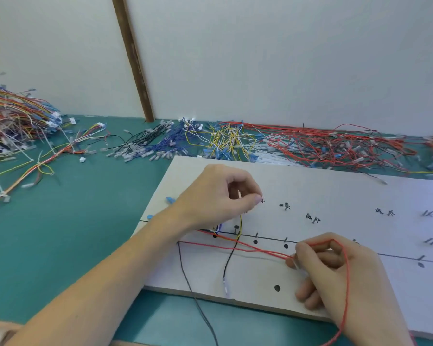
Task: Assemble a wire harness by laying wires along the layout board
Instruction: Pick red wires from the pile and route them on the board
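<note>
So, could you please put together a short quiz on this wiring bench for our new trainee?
1. Which hand grips the red wire?
2. True or false: the left hand rests flat and open on the white board.
3. Which loose pile by the wall lies furthest towards the right: black wires, yellow wires or red wires?

Key: 1. The right hand, between its fingers. 2. False: its fingers are curled above the yellow wire. 3. The red wires.
</note>
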The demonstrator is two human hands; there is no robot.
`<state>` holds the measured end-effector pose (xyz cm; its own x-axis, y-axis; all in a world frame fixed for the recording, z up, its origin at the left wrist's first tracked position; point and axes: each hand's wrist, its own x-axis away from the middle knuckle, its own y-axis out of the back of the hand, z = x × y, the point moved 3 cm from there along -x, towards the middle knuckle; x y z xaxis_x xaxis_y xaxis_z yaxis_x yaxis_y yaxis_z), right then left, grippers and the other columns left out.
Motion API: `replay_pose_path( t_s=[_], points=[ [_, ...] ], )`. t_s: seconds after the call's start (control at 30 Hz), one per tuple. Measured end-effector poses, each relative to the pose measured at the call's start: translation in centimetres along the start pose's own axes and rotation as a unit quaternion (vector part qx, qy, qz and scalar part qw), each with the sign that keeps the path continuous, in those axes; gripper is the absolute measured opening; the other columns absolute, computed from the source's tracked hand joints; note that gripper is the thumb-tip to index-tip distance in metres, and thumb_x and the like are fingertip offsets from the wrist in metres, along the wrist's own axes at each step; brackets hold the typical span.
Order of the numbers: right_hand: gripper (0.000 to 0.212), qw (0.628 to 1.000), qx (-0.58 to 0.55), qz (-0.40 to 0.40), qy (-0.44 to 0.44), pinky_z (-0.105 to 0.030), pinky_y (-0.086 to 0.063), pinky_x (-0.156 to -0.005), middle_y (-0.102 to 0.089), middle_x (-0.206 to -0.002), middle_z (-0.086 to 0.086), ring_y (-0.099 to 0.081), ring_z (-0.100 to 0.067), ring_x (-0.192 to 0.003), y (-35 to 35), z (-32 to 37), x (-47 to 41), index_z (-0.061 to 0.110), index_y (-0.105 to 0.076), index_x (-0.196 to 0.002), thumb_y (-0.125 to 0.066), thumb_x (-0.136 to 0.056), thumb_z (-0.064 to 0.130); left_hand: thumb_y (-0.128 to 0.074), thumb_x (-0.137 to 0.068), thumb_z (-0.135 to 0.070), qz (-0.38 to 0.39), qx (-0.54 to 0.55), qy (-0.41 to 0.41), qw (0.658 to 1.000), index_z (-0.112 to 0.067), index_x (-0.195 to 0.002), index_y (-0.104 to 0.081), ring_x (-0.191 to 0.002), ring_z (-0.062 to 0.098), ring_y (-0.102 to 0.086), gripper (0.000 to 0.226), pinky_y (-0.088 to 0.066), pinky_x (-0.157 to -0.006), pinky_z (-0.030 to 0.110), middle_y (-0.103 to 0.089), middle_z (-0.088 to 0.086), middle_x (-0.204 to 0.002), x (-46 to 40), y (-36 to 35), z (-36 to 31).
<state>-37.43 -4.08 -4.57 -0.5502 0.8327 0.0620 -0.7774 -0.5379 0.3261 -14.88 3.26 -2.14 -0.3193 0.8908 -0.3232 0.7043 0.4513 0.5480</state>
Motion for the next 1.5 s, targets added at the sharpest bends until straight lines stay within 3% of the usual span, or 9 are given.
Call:
replay_pose_path(
  t_s=[0.17, 0.4, 0.53, 0.77, 0.9, 1.07, 1.17, 1.3, 1.5],
  points=[
    [0.018, 1.000, 0.013, 0.023, 0.005, -0.027, -0.046, -0.035, -0.073, -0.062, -0.007, -0.062, -0.031, -0.038, 0.3, 1.5, -0.9, 0.011, -0.070, -0.070, -0.070, -0.087, 0.014, -0.080, -0.082, -0.033, 0.126, -0.094, 0.016, 0.987, -0.024, -0.079, -0.080, -0.059, 0.005, -0.056, 0.010, -0.041, -0.057, 0.015, -0.073, -0.010, -0.072, 1.4, -0.2, 0.2],
    [0.017, 0.983, 0.124, 0.132, 0.005, -0.027, -0.046, -0.040, -0.075, -0.067, -0.007, -0.064, -0.027, -0.044, 0.6, 3.6, -4.4, 0.008, -0.070, -0.070, -0.064, -0.086, 0.009, -0.081, -0.085, -0.030, 0.162, -0.081, 0.006, 0.983, -0.028, -0.084, -0.080, -0.063, 0.004, -0.054, 0.002, -0.039, -0.062, 0.015, -0.068, -0.019, -0.077, 1.4, -1.0, 0.7],
    [0.014, 0.968, 0.169, 0.187, 0.000, -0.027, -0.047, -0.042, -0.076, -0.069, -0.009, -0.062, -0.026, -0.045, 0.6, 3.9, -5.5, 0.004, -0.070, -0.072, -0.064, -0.084, 0.008, -0.078, -0.086, -0.032, 0.153, -0.040, 0.016, 0.987, -0.028, -0.089, -0.079, -0.059, 0.010, -0.051, 0.006, -0.042, -0.058, 0.023, -0.071, -0.017, -0.076, 1.6, -1.2, 0.6],
    [0.014, 0.968, 0.159, 0.193, -0.011, -0.025, -0.048, -0.042, -0.076, -0.070, -0.009, -0.061, -0.024, -0.043, 0.4, 3.0, -5.7, 0.003, -0.071, -0.073, -0.065, -0.086, 0.007, -0.085, -0.083, -0.030, 0.164, -0.052, 0.026, 0.985, -0.026, -0.092, -0.082, -0.066, 0.020, -0.058, 0.011, -0.046, -0.059, 0.027, -0.074, -0.016, -0.078, 1.5, -1.0, 0.6],
    [0.014, 0.967, 0.179, 0.181, 0.004, -0.028, -0.049, -0.045, -0.076, -0.069, -0.007, -0.063, -0.027, -0.045, 0.3, 3.3, -6.0, 0.005, -0.070, -0.071, -0.065, -0.084, 0.008, -0.086, -0.083, -0.025, 0.167, -0.029, 0.036, 0.985, -0.024, -0.094, -0.082, -0.065, 0.021, -0.056, 0.012, -0.041, -0.057, 0.017, -0.075, -0.012, -0.077, 1.5, -0.9, 0.8],
    [0.015, 0.964, 0.191, 0.187, 0.016, -0.029, -0.051, -0.046, -0.076, -0.068, -0.007, -0.063, -0.027, -0.047, 0.0, 3.7, -6.4, 0.005, -0.070, -0.073, -0.063, -0.086, 0.007, -0.084, -0.083, -0.013, 0.160, 0.000, 0.044, 0.986, -0.021, -0.094, -0.082, -0.061, 0.007, -0.050, 0.014, -0.040, -0.057, 0.013, -0.071, -0.014, -0.072, 1.5, -0.6, 0.8],
    [0.014, 0.967, 0.174, 0.183, 0.017, -0.027, -0.050, -0.045, -0.076, -0.069, -0.007, -0.062, -0.024, -0.046, 0.1, 3.6, -6.6, 0.004, -0.070, -0.074, -0.063, -0.086, 0.006, -0.078, -0.088, -0.008, 0.090, 0.038, 0.056, 0.994, -0.023, -0.094, -0.081, -0.065, 0.005, -0.057, 0.016, -0.043, -0.059, 0.012, -0.074, -0.012, -0.076, 1.2, 1.0, 0.2],
    [0.013, 0.964, 0.188, 0.190, 0.020, -0.030, -0.051, -0.047, -0.076, -0.069, -0.006, -0.062, -0.026, -0.047, 0.1, 3.1, -6.6, 0.008, -0.070, -0.073, -0.064, -0.085, 0.009, -0.075, -0.093, -0.014, -0.045, 0.053, 0.107, 0.992, -0.024, -0.092, -0.079, -0.059, 0.008, -0.058, 0.010, -0.040, -0.044, 0.022, -0.069, -0.010, -0.069, 1.2, 5.1, -0.1],
    [0.016, 0.966, 0.186, 0.175, 0.035, -0.032, -0.051, -0.047, -0.075, -0.068, -0.007, -0.063, -0.026, -0.047, 0.0, 3.6, -7.2, 0.010, -0.070, -0.070, -0.065, -0.085, 0.009, -0.080, -0.088, -0.024, 0.059, -0.089, 0.119, 0.987, -0.027, -0.085, -0.080, -0.059, 0.002, -0.061, 0.004, -0.045, -0.055, 0.012, -0.073, -0.016, -0.071, 4.8, 4.0, 0.0]
  ],
)
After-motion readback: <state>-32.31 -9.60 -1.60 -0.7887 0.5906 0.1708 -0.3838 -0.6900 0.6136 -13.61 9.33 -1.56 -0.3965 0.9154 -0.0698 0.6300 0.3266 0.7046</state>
